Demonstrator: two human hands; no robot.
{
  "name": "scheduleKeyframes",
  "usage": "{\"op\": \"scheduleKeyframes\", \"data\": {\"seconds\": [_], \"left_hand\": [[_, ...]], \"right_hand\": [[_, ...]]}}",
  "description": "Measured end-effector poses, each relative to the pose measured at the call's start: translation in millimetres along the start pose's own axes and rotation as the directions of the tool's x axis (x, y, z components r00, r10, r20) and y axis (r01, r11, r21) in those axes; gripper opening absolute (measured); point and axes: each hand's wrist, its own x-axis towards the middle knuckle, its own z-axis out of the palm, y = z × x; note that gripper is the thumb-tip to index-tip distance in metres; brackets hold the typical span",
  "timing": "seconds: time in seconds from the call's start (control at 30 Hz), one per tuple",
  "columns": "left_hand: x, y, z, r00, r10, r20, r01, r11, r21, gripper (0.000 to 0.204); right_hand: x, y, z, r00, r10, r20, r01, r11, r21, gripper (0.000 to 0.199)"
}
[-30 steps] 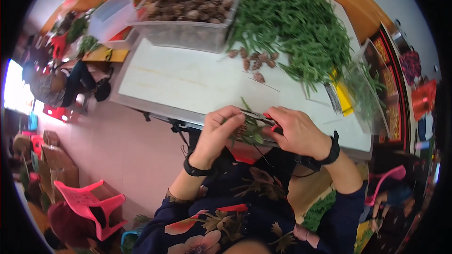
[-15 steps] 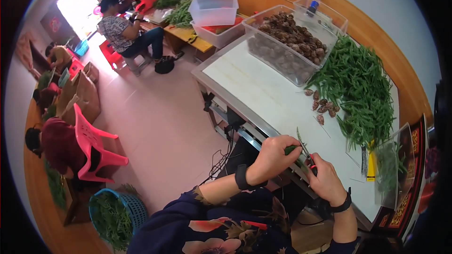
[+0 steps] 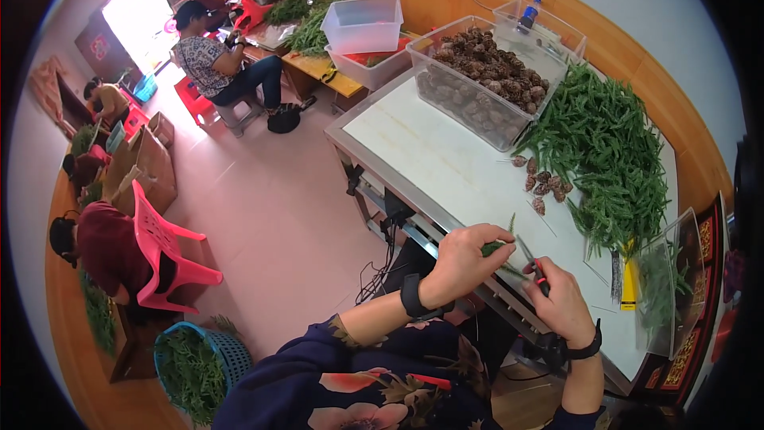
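Near the table's front edge, my left hand [image 3: 468, 261] pinches a green artificial fir sprig [image 3: 492, 248], whose thin tip pokes up past the fingers. Just to its right, my right hand [image 3: 559, 299] is closed round scissors [image 3: 541, 277] with red-and-black handles. Their slim metal end points up and left, a little apart from the left hand's fingertips. Several small brown pine cones [image 3: 549, 184] and thin wires lie on the white tabletop [image 3: 414, 135] beyond my hands. A big heap of green sprigs [image 3: 609, 155] lies at the right.
A clear bin of pine cones [image 3: 485, 84] stands at the table's far end. A yellow strip [image 3: 629, 283] and a clear tray [image 3: 659, 295] are at the right. A blue basket of greenery [image 3: 231, 354] stands on the floor near a pink chair [image 3: 171, 247]. Other people sit at tables beyond.
The scissors have moved right, away from the sprig in my left hand, with my right hand shifting slightly. My left hand still pinches the sprig. The view has tilted a little.
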Motion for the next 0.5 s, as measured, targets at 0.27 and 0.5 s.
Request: {"op": "scheduleKeyframes", "data": {"seconds": [0.27,0.5], "left_hand": [[26.0,7.8,20.5,0.882,-0.218,0.418,0.413,0.785,-0.462,0.013],[53.7,22.2,42.9,0.841,-0.202,0.501,0.462,0.750,-0.474,0.018]], "right_hand": [[7.3,4.2,-6.6,0.968,0.219,-0.123,-0.105,0.797,0.594,0.020],[12.0,39.7,-10.3,0.957,0.188,-0.220,-0.023,0.807,0.590,0.020]]}}
